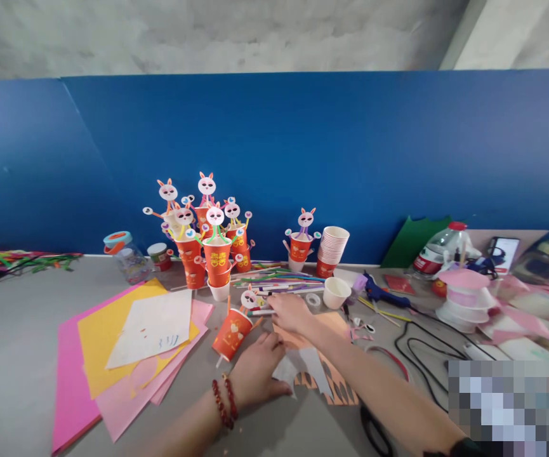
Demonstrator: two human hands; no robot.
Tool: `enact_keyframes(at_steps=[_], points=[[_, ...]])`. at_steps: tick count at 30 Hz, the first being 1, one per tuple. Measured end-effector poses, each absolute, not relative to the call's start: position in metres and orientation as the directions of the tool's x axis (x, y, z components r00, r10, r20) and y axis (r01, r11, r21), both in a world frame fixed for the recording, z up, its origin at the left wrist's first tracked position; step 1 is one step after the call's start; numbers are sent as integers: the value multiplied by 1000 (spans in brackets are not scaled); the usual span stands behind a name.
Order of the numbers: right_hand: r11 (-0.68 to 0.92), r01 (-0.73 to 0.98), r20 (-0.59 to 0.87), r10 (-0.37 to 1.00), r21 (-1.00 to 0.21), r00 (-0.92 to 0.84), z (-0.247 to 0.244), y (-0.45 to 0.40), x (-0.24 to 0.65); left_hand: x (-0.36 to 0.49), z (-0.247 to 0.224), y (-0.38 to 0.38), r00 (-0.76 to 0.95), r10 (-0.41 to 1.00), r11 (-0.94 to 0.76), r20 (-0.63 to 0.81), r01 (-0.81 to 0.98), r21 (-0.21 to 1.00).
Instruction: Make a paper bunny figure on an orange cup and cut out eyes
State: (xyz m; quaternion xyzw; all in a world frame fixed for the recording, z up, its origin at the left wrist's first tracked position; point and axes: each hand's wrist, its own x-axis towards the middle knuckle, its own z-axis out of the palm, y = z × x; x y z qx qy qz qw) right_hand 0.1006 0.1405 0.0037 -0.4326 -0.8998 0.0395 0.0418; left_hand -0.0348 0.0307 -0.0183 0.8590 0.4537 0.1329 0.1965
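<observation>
My left hand (261,368), with red bead bracelets at the wrist, lies over the left edge of a cut white paper piece (305,363), its thumb and fingers apart. My right hand (289,311) reaches past it to the markers (262,311) behind; its fingertips are at the markers, and whether they hold one cannot be made out. Under the right forearm is orange paper (334,330) with cut-out holes. Just left of the hands, a red paper cup (232,334) with a rabbit face (249,298) leans tilted on the table.
Stacked rabbit cups (218,257) stand at the back, beside a cup stack (334,246). Coloured papers (72,374) lie left. A white cup (336,293), blue glue gun (383,293), black cable (412,355) and bottle (438,251) are to the right.
</observation>
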Motion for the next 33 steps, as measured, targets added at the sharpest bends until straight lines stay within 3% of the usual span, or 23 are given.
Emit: enact_keyframes(at_steps=[7, 12, 15, 17, 23, 27, 33], points=[[617, 710, 179, 783, -338, -596, 23, 143, 131, -34, -22, 30, 534, 844, -490, 56, 724, 486], [520, 661, 267, 851, -541, -451, 22, 133, 172, -30, -20, 28, 535, 842, -495, 61, 724, 480], [389, 456, 284, 916, -800, -283, 15, 118, 189, -28, -19, 27, 524, 849, -490, 66, 737, 466], [295, 295, 248, 951, -909, -186, 11, 105, 196, -28, -18, 26, 518, 852, -489, 74, 738, 466], [213, 187, 205, 977, -959, -63, 7, 74, 201, -33, -15, 29, 458, 879, -459, 133, 734, 500], [190, 124, 187, 982, -974, -39, 6, 62, 196, -34, -4, 32, 331, 918, -393, 218, 690, 607], [179, -1, 179, 984, -984, -16, 8, 50, 179, -26, 4, 27, 397, 888, -450, 234, 638, 625]])
